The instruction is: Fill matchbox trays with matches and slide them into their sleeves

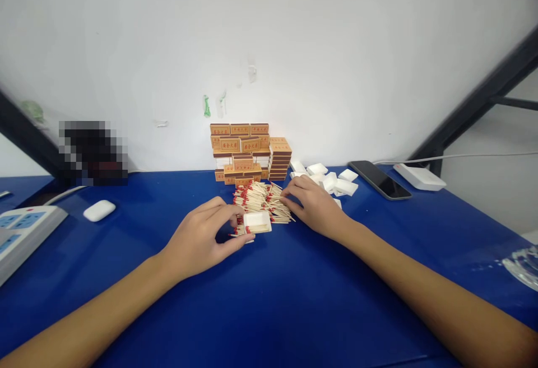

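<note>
My left hand (202,239) grips a small white matchbox tray (257,219) by its left end, between thumb and fingers. A few red-tipped matches lie along the tray's near side. Right behind the tray spreads a heap of loose matches (258,195), most red heads toward the left. At the heap's right side is my right hand (311,203), thumb and forefinger pinched on match ends; how many is hidden. Stacked orange-brown matchboxes (239,145) stand behind the heap, with a tall column of matchboxes (279,158) at their right.
Several white trays (330,181) lie jumbled right of the stack. Farther right are a black phone (380,180) and a white box-shaped device (419,177) with a cable. Leftward, a white earphone case (99,210) and a power strip (27,233) rest on the blue table (269,312).
</note>
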`<state>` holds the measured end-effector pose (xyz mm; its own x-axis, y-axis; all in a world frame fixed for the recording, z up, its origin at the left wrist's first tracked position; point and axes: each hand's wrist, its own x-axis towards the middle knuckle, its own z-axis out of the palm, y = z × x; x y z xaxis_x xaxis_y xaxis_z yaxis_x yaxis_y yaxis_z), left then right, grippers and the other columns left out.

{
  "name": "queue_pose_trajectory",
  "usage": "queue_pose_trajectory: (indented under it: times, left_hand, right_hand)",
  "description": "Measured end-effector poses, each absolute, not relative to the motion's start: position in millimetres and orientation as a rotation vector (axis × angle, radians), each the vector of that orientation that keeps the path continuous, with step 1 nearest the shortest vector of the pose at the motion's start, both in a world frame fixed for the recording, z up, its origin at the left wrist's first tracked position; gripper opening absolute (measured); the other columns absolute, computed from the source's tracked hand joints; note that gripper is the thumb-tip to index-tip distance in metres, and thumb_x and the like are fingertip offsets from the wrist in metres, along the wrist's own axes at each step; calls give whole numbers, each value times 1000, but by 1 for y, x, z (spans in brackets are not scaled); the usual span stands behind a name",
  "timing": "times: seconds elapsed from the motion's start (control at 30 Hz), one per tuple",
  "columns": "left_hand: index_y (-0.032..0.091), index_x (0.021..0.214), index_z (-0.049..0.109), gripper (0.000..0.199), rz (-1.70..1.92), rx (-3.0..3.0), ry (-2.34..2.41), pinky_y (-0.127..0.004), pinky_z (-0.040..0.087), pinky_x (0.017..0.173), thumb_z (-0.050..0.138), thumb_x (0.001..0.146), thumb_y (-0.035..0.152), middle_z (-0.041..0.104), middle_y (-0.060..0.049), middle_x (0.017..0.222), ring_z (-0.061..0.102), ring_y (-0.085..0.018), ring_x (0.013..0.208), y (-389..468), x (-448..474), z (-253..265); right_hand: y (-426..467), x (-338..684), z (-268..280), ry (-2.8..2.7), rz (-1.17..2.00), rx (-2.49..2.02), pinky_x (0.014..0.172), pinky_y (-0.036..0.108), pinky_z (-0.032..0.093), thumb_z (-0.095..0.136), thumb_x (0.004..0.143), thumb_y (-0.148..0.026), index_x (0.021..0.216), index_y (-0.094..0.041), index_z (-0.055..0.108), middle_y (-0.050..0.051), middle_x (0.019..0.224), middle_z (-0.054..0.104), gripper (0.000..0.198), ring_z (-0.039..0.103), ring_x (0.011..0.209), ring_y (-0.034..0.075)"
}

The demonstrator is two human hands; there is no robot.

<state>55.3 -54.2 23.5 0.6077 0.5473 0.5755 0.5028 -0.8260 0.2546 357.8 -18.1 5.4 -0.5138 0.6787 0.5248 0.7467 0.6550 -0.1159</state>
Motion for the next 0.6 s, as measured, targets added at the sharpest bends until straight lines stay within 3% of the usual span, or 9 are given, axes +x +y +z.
queue_pose_trajectory:
  times: [0.3, 0.6]
  left_hand:
    - [19, 116, 63, 30, 1035, 2799, 868, -33, 53, 73, 74, 95, 37, 70, -2, 85, 61, -19, 80, -55, 57, 23]
    - [21, 118, 67, 31, 992, 2718, 964, -33, 54, 73, 73, 95, 41, 70, -2, 86, 62, -19, 82, -54, 57, 22]
  right_hand:
    - [-19, 353, 12, -2388, -299, -1133, 79, 43, 51, 54, 105, -23, 96, -17, 69, 11, 95, 65, 19, 58, 92, 27]
    - [-29, 356, 27, -2244, -137, -1060, 84, 46, 53, 53, 104, -24, 100, -20, 69, 12, 98, 67, 17, 62, 95, 28]
